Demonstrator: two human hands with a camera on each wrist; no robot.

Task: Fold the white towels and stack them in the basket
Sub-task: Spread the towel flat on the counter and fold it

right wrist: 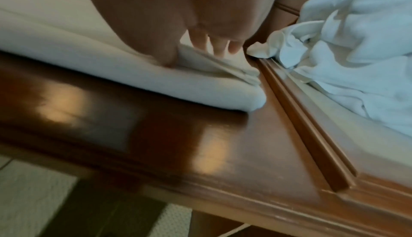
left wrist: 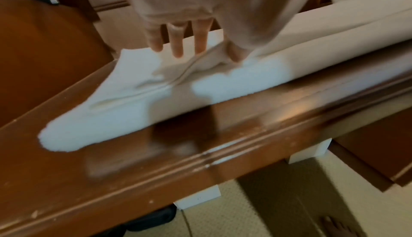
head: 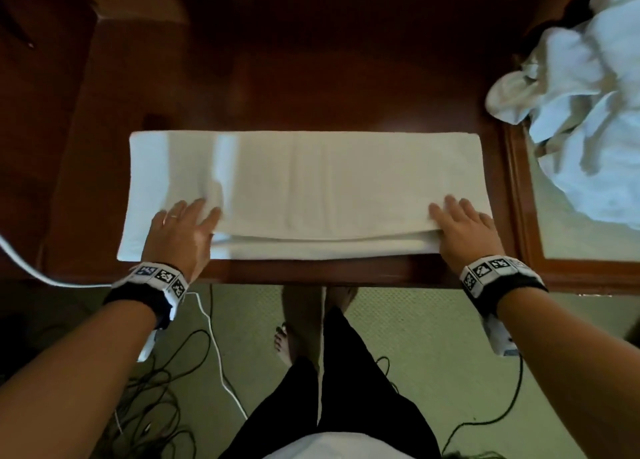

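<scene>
A white towel (head: 304, 185) lay folded lengthwise into a long band across the near part of a dark polished wooden table (head: 311, 77), its long edge running parallel to the table's front edge and just short of it. The upper layer stopped a little before the near edge, so a strip of the lower layer showed along the front.

The left hand (head: 180, 230) rested flat on the towel near its left end, fingers straight and slightly spread, a ring on one finger. In the left wrist view the fingertips (left wrist: 177, 50) pressed into the cloth, which wrinkled beneath them; nothing was pinched there. The right hand (head: 464, 226) lay palm down on the towel's right end, fingers extended on top. In the right wrist view the thumb seemed tucked at the layered near edge of the towel (right wrist: 200, 82), but blur made it impossible to tell whether it was pinching a layer.

Both wrists carried black bands with square coded markers.

To the right, past a raised wooden rim (head: 519, 188), a crumpled heap of white towels (head: 581, 88) sat well apart from the folded one. Below the table edge lay pale carpet with black and white cables (head: 214, 337), and the person's bare feet and dark trousers.
</scene>
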